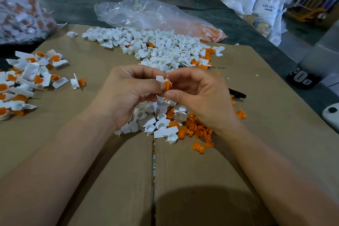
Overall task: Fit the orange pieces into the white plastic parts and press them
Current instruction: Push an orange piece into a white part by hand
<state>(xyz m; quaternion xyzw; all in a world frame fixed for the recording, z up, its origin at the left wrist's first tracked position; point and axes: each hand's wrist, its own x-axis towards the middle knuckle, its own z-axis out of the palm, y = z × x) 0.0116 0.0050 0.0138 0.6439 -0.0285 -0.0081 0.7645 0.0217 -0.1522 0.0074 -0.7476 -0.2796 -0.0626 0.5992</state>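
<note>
Above the near heap (161,121), the left hand (132,88) pinches a small white plastic part (160,78) in its grip, seemingly steadying it so the right hand (198,91), grip pinching an orange plastic piece (167,85), can seat it.

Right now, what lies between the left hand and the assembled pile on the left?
In the head view, one lone white-and-orange piece lies there, on otherwise bare cardboard.

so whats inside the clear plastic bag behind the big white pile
Orange pieces show through the right end of the clear plastic bag. Its crumpled, shiny film hides how many there are and whether anything lies in the left part.
</note>
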